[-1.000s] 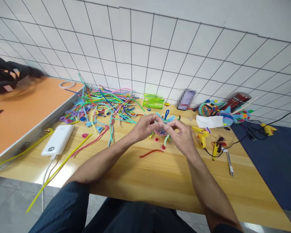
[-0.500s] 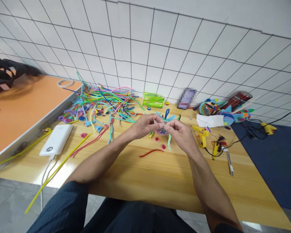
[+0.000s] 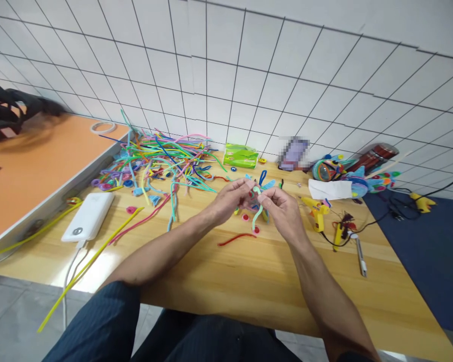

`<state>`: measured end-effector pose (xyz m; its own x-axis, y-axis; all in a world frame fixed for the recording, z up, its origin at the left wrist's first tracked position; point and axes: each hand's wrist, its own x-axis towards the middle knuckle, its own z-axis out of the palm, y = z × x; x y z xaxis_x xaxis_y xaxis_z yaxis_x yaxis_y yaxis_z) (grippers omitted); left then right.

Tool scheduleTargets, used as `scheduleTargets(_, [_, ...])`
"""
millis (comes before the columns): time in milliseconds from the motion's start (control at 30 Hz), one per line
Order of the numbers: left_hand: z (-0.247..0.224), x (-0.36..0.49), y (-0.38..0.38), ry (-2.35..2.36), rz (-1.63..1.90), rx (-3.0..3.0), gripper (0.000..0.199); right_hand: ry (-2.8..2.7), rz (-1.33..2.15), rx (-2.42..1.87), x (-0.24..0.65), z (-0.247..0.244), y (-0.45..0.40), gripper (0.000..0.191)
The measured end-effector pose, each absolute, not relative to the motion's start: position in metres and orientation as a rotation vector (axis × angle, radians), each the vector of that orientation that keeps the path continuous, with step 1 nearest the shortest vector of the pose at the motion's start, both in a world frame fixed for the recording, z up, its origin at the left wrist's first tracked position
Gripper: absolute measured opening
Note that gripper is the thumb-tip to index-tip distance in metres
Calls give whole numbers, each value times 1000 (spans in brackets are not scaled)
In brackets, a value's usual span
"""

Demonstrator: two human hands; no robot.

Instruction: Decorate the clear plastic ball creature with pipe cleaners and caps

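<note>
My left hand (image 3: 231, 200) and my right hand (image 3: 283, 208) meet above the wooden table, fingertips nearly touching. Both pinch a pale green pipe cleaner (image 3: 254, 217), curled at its top, with its free end hanging down. Behind the fingers, partly hidden, lies a colourful piece with a dark blue loop (image 3: 263, 176) and light blue parts. Below the hands are two small red discs with pale rims, one (image 3: 245, 217) nearer my left hand. A short red pipe cleaner (image 3: 236, 239) lies closer to the table's front edge.
A heap of coloured pipe cleaners (image 3: 166, 151) fills the back left, near a white power bank (image 3: 87, 217). A green packet (image 3: 240, 156) stands by the wall. To the right are a yellow glue gun (image 3: 317, 213), a white cutter (image 3: 361, 256) and a dark red bottle (image 3: 375, 158).
The pale green pipe cleaner now curls between my fingertips, its tail hanging further left. My left hand has turned slightly, its fingers more bent. The view has shifted a little.
</note>
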<state>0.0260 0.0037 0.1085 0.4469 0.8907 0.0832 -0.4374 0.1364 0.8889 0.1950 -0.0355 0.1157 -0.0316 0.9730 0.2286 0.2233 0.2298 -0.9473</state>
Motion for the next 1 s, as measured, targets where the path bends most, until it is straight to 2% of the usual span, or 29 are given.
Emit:
scheduleTargets(133, [123,1,18,542,893,1467,43,-1648,839,-1254,204,131,-39,26])
scheduleTargets(233, [126,-8,23,587,836,1658,32,-1731,814,-1292,204,137,-42,27])
scheduleTargets(433, [113,11,12,553,908,1252,52,-1612,845,-1269,197,129,-41,27])
scheduleTargets(600, [103,33,-4,558,1030,866,58,-1448,1007,-1174,193,116,-33,31])
scheduleTargets(733, [109,20,7,558,937,1049,60,-1446,1089,-1159,200,119,-31,30])
scheduleTargets(867, [122,-1,21,530,816,1317,51,-1536,1101,-1178,205,127,-33,33])
scheduleTargets(1000, [124,1,17,542,830,1296,57,-1541,1104,-1175,201,127,-34,33])
